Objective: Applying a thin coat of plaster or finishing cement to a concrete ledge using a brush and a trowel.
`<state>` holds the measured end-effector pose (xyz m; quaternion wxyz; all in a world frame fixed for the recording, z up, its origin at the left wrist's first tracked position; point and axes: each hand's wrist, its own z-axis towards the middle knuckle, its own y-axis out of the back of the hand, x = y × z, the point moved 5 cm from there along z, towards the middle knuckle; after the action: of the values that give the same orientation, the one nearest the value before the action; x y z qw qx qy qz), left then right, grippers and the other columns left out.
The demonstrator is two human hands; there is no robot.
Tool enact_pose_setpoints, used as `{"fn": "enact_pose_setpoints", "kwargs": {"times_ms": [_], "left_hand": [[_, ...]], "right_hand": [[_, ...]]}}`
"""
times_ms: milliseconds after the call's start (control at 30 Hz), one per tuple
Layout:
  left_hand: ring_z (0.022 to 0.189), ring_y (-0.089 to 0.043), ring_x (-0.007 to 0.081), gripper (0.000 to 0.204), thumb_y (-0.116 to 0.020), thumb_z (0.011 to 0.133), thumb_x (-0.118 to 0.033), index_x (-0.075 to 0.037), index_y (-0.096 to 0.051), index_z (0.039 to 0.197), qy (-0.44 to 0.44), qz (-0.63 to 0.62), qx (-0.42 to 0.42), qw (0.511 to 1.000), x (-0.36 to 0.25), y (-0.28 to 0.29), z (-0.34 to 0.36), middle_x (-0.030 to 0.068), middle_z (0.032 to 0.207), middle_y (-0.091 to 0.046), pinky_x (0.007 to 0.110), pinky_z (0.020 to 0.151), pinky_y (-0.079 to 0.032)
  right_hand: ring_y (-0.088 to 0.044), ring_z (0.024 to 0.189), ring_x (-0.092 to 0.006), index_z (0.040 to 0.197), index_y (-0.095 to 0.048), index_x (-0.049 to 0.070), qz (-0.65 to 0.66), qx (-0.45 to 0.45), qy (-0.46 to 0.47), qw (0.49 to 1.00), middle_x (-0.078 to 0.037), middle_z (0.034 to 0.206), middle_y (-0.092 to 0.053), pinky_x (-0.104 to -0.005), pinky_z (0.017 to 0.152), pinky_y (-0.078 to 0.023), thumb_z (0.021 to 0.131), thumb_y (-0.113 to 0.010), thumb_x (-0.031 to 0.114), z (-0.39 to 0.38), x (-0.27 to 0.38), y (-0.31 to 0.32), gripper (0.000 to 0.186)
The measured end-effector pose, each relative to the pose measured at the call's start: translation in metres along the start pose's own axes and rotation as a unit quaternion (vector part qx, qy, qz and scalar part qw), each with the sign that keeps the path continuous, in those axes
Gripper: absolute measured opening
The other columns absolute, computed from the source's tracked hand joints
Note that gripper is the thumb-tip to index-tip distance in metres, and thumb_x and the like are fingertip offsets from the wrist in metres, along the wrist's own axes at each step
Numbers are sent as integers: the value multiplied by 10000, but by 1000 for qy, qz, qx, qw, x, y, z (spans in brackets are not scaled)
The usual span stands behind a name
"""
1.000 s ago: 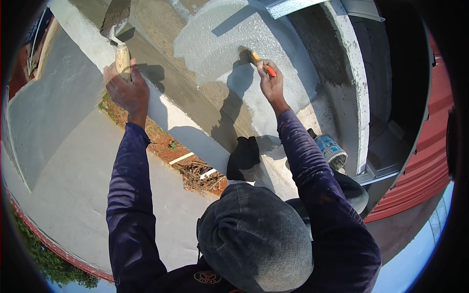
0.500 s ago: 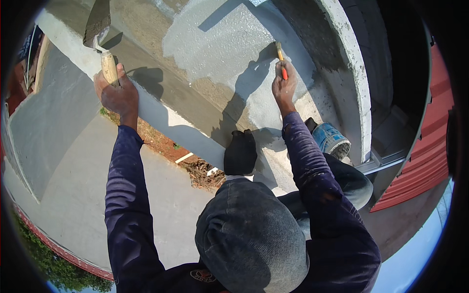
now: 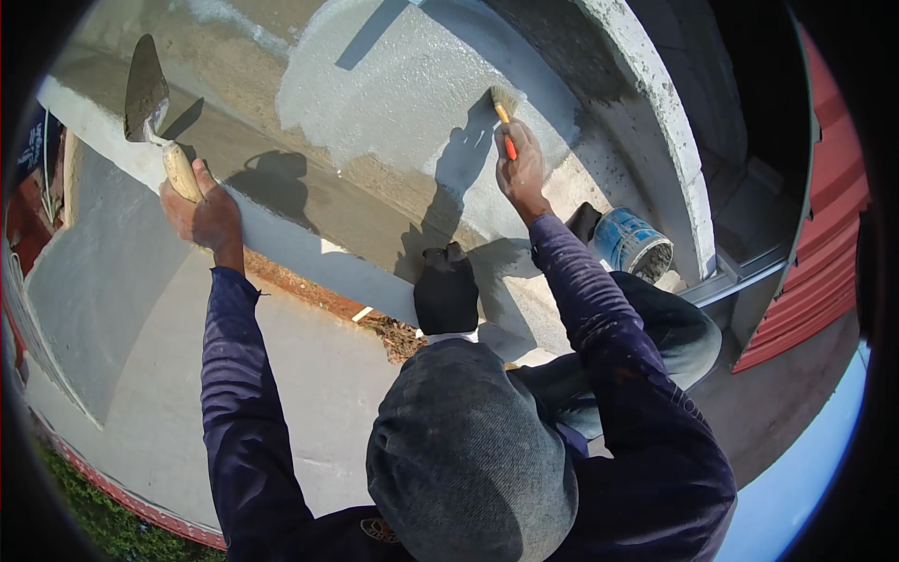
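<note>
My left hand (image 3: 208, 220) is closed around the wooden handle of a pointing trowel (image 3: 147, 89). Its grey-coated blade points up and away, over the left part of the ledge. In my right hand (image 3: 522, 169) is a small paintbrush (image 3: 507, 113) with a yellow and red handle. The splayed bristles meet a wet, shiny grey coating (image 3: 403, 94) on the cement surface. Around that coating lies duller, brownish cement (image 3: 375, 192). A blue plastic bucket (image 3: 623, 239), tilted and crusted with cement, stands to the right of my right forearm.
My bent denim knee (image 3: 468, 450) and black shoe (image 3: 447, 292) fill the lower middle. A curved concrete wall (image 3: 670, 122) bounds the right side. Left, beyond the ledge's pale edge (image 3: 103, 131), lies a lower grey surface (image 3: 253, 375). Red corrugated sheeting (image 3: 810, 225) rises at far right.
The brush has moved slightly left across the coating, and its bristles now look spread out. The whole view has shifted a little; the trowel stays in my left hand.
</note>
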<state>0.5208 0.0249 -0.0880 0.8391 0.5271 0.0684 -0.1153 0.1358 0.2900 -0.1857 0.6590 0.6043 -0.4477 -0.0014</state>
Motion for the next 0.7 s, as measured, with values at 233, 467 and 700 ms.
{"fn": "enact_pose_setpoints", "kwargs": {"times_ms": [233, 467, 700], "left_hand": [[1013, -625, 357, 531, -702, 876, -489, -48, -592, 1152, 57, 7, 39, 998, 2, -1, 0, 140, 1058, -646, 458, 878, -478], [998, -616, 371, 488, -719, 880, -419, -36, -583, 1151, 66, 8, 35, 997, 2, 0, 1, 165, 1057, -641, 468, 861, -480], [1015, -617, 372, 502, -720, 879, -431, -38, -582, 1159, 68, 15, 48, 996, -2, -4, 1, 169, 1063, -642, 466, 873, -478]], "right_hand": [[-492, 825, -135, 939, -592, 54, 246, 304, -51, 919, -26, 814, -536, -284, 786, -422, 984, -566, 139, -32, -21, -5, 99], [-568, 1161, -384, 1060, -585, 60, -29, 112, 71, 991, -153, 1271, -608, -432, 931, -489, 913, -616, 100, -61, -26, 8, 156], [-630, 939, -348, 1015, -594, 90, 236, 347, -15, 908, -120, 976, -658, -387, 820, -486, 894, -602, 58, -80, -67, 7, 125]]}}
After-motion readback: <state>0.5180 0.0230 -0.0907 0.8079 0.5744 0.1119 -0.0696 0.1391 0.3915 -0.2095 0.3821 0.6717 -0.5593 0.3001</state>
